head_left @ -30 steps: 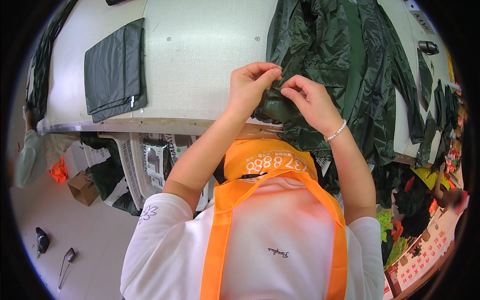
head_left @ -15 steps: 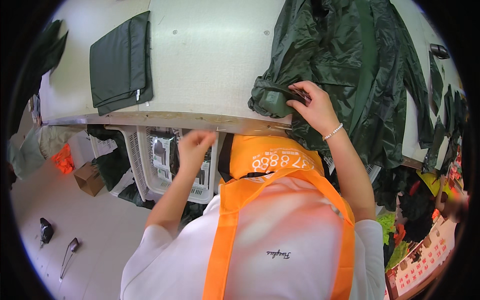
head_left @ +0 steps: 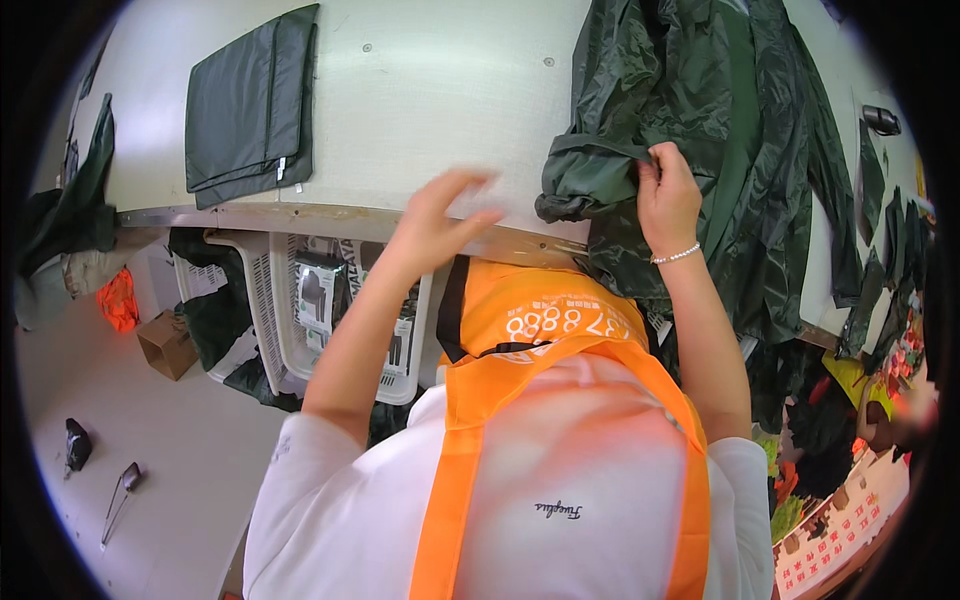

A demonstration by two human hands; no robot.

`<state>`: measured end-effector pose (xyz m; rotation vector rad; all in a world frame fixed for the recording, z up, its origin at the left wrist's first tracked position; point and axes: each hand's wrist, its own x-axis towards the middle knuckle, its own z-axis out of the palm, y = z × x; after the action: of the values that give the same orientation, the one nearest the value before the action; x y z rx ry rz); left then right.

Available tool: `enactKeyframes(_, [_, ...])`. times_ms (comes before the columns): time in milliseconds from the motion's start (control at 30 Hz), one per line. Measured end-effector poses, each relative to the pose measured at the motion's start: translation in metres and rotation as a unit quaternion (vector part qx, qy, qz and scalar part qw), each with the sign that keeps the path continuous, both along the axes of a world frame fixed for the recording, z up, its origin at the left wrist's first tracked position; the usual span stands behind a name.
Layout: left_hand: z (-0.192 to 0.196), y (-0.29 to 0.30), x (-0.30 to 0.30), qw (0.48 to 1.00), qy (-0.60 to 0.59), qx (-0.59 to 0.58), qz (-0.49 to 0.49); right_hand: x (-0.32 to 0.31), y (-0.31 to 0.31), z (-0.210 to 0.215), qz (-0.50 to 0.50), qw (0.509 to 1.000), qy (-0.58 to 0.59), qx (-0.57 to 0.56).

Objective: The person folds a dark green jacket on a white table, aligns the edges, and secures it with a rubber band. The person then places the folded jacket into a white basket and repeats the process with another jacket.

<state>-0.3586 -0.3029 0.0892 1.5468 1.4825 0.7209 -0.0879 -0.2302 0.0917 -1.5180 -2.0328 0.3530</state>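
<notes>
**Green raincoat pinched at the tabletop edge**

Dark-green raincoat (head_left: 700, 130) lies heaped on the right of the tabletop (head_left: 440, 90), spilling over its near edge. Right hand (head_left: 668, 195) pinches a fold of it, grip pressed together. Left hand (head_left: 440, 215) (blurred) hovers over the edge, fingers spread, holding nothing, left of the raincoat.

Two hands up: left hand (head_left: 440, 215), right hand (head_left: 668, 195). One dk-green raincoat (head_left: 720, 130) spread out, one folded green pack (head_left: 250, 105), two white baskets (head_left: 262, 320) under table.
</notes>
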Motion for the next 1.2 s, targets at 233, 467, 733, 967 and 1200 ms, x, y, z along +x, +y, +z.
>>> enactKeyframes(233, [0.008,0.066,0.081,0.869,-0.445,-0.129,-0.174,0.016,0.016,0.024,-0.111,0.991,0.063,-0.028])
enactKeyframes(467, [-0.007,0.100,0.104,0.947,-0.238,-0.029,0.214,-0.042,-0.022,0.067,-0.037,0.955,0.278,-0.101])
enactKeyframes(733, [0.040,0.048,0.093,0.927,-0.337,0.002,0.162,-0.012,-0.033,0.062,-0.028,0.981,0.172,-0.089])
enactKeyframes(967, [0.041,0.041,0.082,0.965,0.001,0.199,0.172,0.014,-0.030,0.065,-0.135,0.956,0.260,-0.026])
enactKeyframes(1200, [0.056,0.040,0.094,0.880,0.001,0.475,0.020,0.004,-0.044,0.086,-0.048,0.986,0.126,-0.094])
